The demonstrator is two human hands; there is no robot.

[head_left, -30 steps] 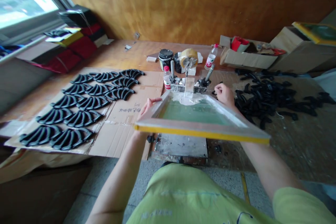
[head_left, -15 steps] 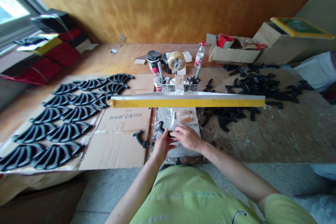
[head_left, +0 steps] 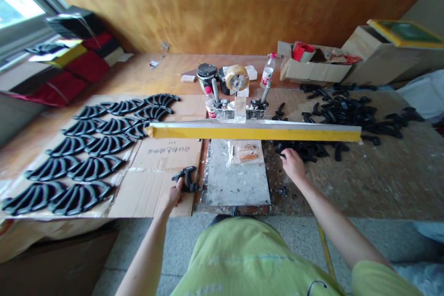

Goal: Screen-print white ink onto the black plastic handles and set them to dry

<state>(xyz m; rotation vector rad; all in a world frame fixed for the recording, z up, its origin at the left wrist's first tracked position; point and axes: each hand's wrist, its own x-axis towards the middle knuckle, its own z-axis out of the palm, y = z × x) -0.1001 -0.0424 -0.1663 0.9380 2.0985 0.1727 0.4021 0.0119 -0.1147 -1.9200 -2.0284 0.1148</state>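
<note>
My left hand [head_left: 172,194] is over the cardboard left of the grey metal plate [head_left: 239,173], fingers closed on a curved black handle [head_left: 177,176]. Right beside that piece lies another curved black handle [head_left: 190,179], on the cardboard's edge. On the other side of the plate, my right hand [head_left: 294,165] reaches to the near edge of a heap of black handles [head_left: 312,150]. Its fingertips pinch a dark piece [head_left: 283,153] there, partly hidden by the fingers. Nothing is in the middle of the plate except the small wooden pieces [head_left: 246,153] near its far end.
A yellow-edged bar [head_left: 255,133] spans above the plate, fixed to a clamp [head_left: 239,112]. Rows of fanned black handles [head_left: 83,196] cover the cardboard [head_left: 149,194] at left. Bottles [head_left: 268,71], a paint tub [head_left: 206,76] and an open carton [head_left: 315,73] stand behind.
My hands have parted from over the plate. The left carried a black handle onto the cardboard beside the other one; the right moved to the heap and now pinches a piece.
</note>
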